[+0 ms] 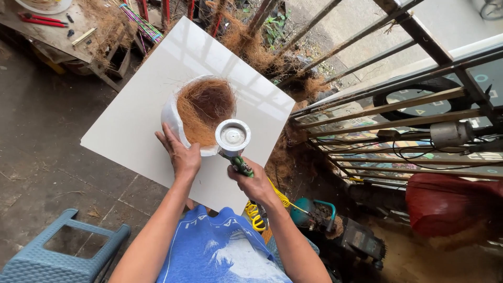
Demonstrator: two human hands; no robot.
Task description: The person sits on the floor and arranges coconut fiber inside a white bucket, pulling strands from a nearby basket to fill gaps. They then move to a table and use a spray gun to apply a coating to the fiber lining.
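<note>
The left hand (pixel 181 154) is lying with its fingers spread over the near rim of a white bowl-shaped mould (pixel 173 118) that is lined with brown coconut fibre (pixel 203 107), and it is pressing or steadying that rim from the person's side. The mould is sitting on a large white square tile (pixel 136 110), set cornerwise like a diamond, roughly at the tile's middle. The right hand (pixel 254 183) is wrapping closed around the green handle of a spray gun (pixel 233 144), whose round white cup, seen from above, is hanging just over the mould's right front edge and overlapping the fibre. A coiled yellow air hose (pixel 262 212) is trailing from under this hand towards the person's lap.

The relation that matters: the fibre lining is lying ahead of and slightly left of the right hand, and the gun's body is running from the hand up and away towards the mould, so its long axis is pointing into the hollow. The nozzle itself is hidden beneath the cup, so I cannot tell exactly where it is aiming. Both hands are close to the mould; the left one is touching it, while the right one is reaching it only through the gun. A blue plastic stool (pixel 57 251) is standing well apart at the lower left.
</note>
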